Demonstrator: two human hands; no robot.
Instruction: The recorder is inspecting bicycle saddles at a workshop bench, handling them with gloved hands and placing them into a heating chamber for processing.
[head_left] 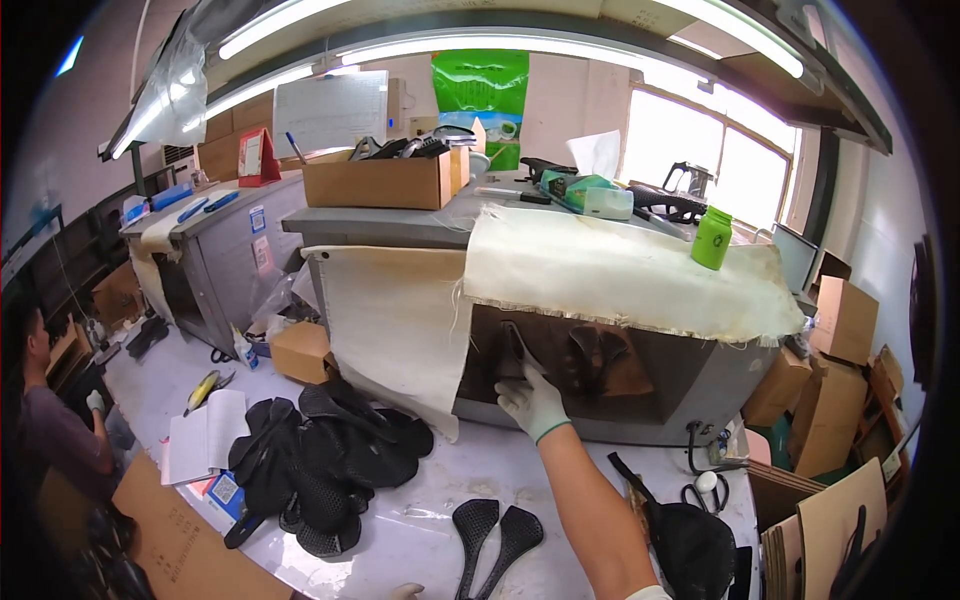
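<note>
My right hand (534, 402), in a white glove, reaches up to the dark opening of a grey metal box (690, 385). Its fingers are closed on the lower end of a black bicycle saddle part (519, 345), which stands tilted in the opening. Another black saddle part (597, 350) is dimly visible deeper inside. Only a sliver of my left hand (406, 592) shows at the lower edge, its fingers mostly cut off. Between the hands, a forked black saddle piece with a textured surface (497, 540) lies on the white table (400, 550).
Black mesh covers (330, 450) are heaped on the left of the table, beside a notebook (205, 440). Pale cloth (620, 265) hangs over the box, with a green bottle (711, 238) on top. A black pouch-like piece (690, 545) lies right. Another person (65, 410) sits far left.
</note>
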